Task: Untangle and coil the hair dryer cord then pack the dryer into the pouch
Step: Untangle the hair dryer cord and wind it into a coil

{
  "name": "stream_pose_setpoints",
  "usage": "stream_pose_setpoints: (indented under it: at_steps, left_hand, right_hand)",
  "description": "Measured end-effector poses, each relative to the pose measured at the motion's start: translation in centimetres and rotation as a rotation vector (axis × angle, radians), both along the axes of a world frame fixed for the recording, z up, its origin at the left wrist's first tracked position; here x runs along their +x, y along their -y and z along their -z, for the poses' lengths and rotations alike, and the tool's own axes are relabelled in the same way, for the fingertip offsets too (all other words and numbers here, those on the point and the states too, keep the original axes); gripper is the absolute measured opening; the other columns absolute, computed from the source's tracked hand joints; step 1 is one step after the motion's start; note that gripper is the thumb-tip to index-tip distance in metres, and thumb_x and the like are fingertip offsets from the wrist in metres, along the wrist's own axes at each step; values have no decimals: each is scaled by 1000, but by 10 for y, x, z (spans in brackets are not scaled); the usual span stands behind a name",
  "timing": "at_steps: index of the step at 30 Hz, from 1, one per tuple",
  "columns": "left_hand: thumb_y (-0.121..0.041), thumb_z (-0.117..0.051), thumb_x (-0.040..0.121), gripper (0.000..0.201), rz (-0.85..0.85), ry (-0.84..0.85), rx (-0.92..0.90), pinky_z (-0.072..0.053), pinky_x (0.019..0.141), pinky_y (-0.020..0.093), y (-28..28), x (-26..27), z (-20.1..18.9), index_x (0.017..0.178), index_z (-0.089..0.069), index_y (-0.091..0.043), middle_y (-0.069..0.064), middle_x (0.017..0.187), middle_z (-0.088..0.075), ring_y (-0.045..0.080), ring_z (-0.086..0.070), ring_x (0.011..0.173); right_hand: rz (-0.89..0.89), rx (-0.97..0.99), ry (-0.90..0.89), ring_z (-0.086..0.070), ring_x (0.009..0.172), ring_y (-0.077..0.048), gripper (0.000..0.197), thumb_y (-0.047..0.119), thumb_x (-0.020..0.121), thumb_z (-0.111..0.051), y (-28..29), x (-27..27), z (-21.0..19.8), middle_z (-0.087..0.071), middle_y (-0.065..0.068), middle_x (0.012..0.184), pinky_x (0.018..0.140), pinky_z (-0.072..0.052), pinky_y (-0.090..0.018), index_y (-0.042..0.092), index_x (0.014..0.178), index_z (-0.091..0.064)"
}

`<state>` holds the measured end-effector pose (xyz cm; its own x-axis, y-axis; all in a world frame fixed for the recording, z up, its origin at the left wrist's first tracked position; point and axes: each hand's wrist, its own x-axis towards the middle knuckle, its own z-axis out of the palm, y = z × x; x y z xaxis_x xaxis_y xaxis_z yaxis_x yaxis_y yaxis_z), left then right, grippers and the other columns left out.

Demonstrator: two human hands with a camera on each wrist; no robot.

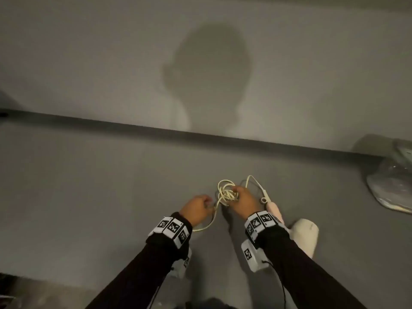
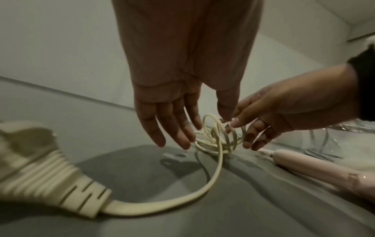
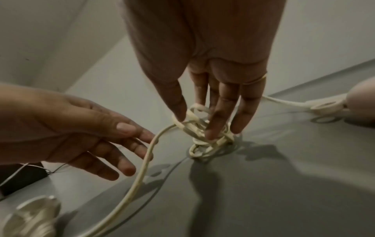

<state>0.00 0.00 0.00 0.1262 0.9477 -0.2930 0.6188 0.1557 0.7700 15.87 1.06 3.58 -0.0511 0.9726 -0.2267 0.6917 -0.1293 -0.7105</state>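
The cream cord lies in a knotted tangle (image 1: 226, 194) on the grey surface. My right hand (image 1: 242, 200) is over it, and in the right wrist view its thumb and fingertips (image 3: 211, 133) pinch loops of the tangle (image 3: 202, 144). My left hand (image 1: 197, 208) sits just left of the knot with relaxed, nearly straight fingers (image 2: 176, 137) that touch the strand running back to the plug (image 2: 46, 173). The pink and white hair dryer (image 1: 303, 235) lies to the right, behind my right wrist, with its handle (image 2: 324, 170) pointing at the tangle. The clear pouch (image 1: 392, 188) lies at the far right.
A pale wall (image 1: 111, 63) rises behind the surface along a dark seam (image 1: 133, 127). A dark object with thin wires (image 3: 22, 178) sits at the left edge in the right wrist view. Bare grey surface (image 1: 89, 186) spreads to the left of my hands.
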Motion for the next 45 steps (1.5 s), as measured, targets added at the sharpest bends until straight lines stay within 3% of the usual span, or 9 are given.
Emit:
stream_pose_setpoints:
  at_steps: [5,10,15,21,26,29,34,40,45]
  left_hand:
    - [-15,-64,79,10,178,80,-137,-49,82,36,-14,2,12,88,-64,-12,8,81,-69,11,-62,71]
    - [-11,-50,90,14,-91,491,-111,-51,59,24,-19,3,-3,89,-63,-17,0,65,-57,6,-60,53]
    - [-12,-51,91,24,-137,452,188,-36,48,11,-23,8,-44,85,-66,-31,-9,58,-53,-4,-46,41]
    - [-1,-53,85,41,-67,615,164,-40,49,8,-2,33,-100,63,-68,-32,-16,47,-63,-7,-52,44]
    - [-40,-36,79,34,-100,893,-85,-21,44,18,6,56,-129,76,-57,-13,-2,54,-39,3,-28,42]
    - [-26,-44,94,24,-135,835,66,-30,43,8,11,73,-136,83,-62,-14,-13,44,-55,-2,-43,41]
    - [-6,-49,89,29,-206,762,167,-39,48,6,2,82,-140,67,-64,-17,-13,51,-66,-2,-56,53]
    - [-12,-44,92,30,16,731,176,-36,47,9,6,81,-161,76,-69,-16,-11,57,-69,2,-52,50]
    - [-11,-43,92,29,94,709,218,-43,56,7,11,82,-165,72,-63,-19,-14,56,-67,-5,-57,56]
  right_hand:
    - [65,-88,91,-60,99,-33,21,15,85,-56,-13,-5,13,-68,-18,105,70,-36,-22,6,102,-64]
    - [151,89,-211,-58,87,-22,16,2,84,-55,-9,8,4,-66,-11,90,80,-42,-27,6,97,-63]
    - [-60,367,-287,-55,102,-5,35,8,80,-47,13,20,-34,-60,16,102,94,-41,-18,32,101,-62]
    - [-324,535,-96,-49,95,-3,35,0,81,-42,30,24,-75,-47,6,102,83,-39,-11,24,98,-60]
    - [-345,618,-47,-47,101,4,32,-1,83,-47,32,36,-91,-40,12,110,85,-41,-9,26,94,-60]
    - [-370,706,-1,-53,99,-5,26,4,82,-50,33,49,-99,-51,5,109,83,-46,-19,23,93,-63]
    - [216,767,-462,-52,83,-7,25,3,77,-51,31,71,-106,-50,6,84,75,-43,-15,28,74,-51]
    - [-117,769,-168,-51,103,-3,26,29,81,-55,25,80,-121,-56,16,112,88,-41,-14,32,107,-61]
    - [-193,942,28,-59,82,-8,15,26,83,-60,26,80,-133,-69,5,88,75,-48,-21,19,94,-67]
